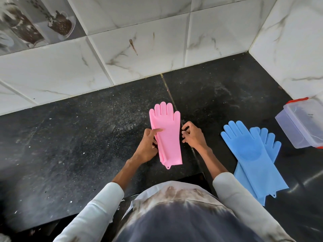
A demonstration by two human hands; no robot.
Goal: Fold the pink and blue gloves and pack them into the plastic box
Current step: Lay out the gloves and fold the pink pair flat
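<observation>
Near the frame's centre, the left hand [147, 145] pinches the pink gloves' [167, 133] left edge, forefinger laid on top; the right hand [193, 137], fingers curled, seems to nip their right edge; blue gloves [250, 154] lie right on the dark surface [70, 145]; the plastic box [304, 123] sits at far right.

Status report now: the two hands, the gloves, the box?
Left hand grips pink gloves at their edge. Right hand curled beside them, contact unclear. Blue gloves flat, unfolded. Plastic box open, unobstructed.
</observation>
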